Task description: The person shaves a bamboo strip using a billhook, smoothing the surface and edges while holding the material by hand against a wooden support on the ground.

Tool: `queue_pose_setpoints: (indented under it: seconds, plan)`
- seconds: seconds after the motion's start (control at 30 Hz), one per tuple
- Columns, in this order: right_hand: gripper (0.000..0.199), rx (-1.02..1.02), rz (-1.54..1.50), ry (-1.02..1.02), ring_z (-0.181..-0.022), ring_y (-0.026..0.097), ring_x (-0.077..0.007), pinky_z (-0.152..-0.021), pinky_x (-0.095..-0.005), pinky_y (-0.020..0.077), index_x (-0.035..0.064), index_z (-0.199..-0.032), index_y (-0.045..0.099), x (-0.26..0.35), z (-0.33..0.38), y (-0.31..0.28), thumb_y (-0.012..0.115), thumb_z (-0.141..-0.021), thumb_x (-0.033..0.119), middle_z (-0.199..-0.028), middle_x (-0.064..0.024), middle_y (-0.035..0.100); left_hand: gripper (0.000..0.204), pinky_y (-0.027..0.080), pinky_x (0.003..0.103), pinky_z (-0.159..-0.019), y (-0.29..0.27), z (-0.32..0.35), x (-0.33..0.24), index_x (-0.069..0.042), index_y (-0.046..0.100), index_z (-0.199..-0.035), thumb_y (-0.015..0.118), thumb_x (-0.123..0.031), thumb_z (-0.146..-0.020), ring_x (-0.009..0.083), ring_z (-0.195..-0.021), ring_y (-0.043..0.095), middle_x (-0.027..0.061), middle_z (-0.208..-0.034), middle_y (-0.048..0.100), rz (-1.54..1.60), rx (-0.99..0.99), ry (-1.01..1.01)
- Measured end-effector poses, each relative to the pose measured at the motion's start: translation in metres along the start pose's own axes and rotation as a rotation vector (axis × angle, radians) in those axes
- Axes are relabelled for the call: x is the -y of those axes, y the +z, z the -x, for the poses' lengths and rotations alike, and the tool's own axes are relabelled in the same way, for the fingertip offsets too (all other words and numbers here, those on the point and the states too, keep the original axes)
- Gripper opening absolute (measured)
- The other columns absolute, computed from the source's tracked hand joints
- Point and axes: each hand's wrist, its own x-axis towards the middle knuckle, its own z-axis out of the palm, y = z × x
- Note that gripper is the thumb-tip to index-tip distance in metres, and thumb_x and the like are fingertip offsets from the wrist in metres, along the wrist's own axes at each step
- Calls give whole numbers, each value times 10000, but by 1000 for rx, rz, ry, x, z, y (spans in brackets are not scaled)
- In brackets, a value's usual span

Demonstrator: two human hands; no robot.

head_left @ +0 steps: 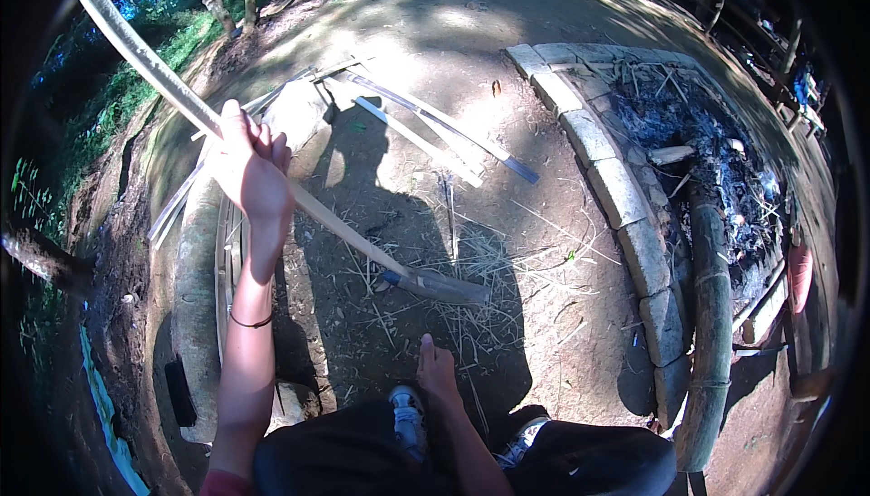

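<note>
My left hand (252, 165) is raised at the left, closed around a long, pale bamboo strip (349, 235). One end of the strip rises to the upper left. From my hand the rest slants down to the right, its wide end over the ground in front of me. Low in the middle, my right hand (438, 369) is closed with the thumb uppermost, near my shoe and apart from the strip. What it grips, if anything, is hidden. Thin shavings (471, 265) litter the shaded dirt around the strip's lower end.
More split bamboo strips (426, 138) lie ahead, near a pale stone (294, 113). A thick log (198, 287) runs along my left. To the right, a block-edged fire pit (625, 189) holds ash and charred wood, with a bamboo pole (711, 315) over its near side.
</note>
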Motion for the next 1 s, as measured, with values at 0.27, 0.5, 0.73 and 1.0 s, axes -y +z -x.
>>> queue_pose_setpoints:
  seconds: [0.27, 0.5, 0.73, 1.0]
  plan:
    - [727, 194, -611, 323, -316, 329, -131, -318, -271, 296, 97, -599, 402, 12, -3, -6, 290, -854, 769, -432, -12, 339, 369, 216, 232, -376, 7, 7, 0, -133, 385, -683, 510, -317, -977, 60, -399, 274, -33, -539, 343, 24, 106, -14]
    - [624, 134, -20, -149, -339, 379, -103, -333, -261, 292, 62, -561, 418, 30, 22, 29, 365, -982, 519, -438, -14, 388, 379, 214, 226, -391, 7, 7, -1, -137, 371, -686, 500, -345, -975, 54, -419, 262, -46, -526, 300, -32, 0, 12]
    - [637, -35, -80, 72, -337, 382, -118, -323, -296, 288, 92, -552, 393, -10, -7, 6, 386, -944, 594, -457, -20, 407, 382, 180, 239, -370, -2, 0, 1, -116, 385, -664, 526, -315, -959, 64, -387, 232, -32, -502, 301, 88, 131, -1]
    - [641, 147, -621, 310, -318, 354, -122, -307, -284, 280, 107, -597, 414, 11, 5, -4, 382, -901, 670, -452, -3, 378, 367, 245, 237, -383, -12, -7, -1, -107, 403, -679, 529, -308, -959, 82, -407, 323, -8, -546, 385, 41, 127, 30]
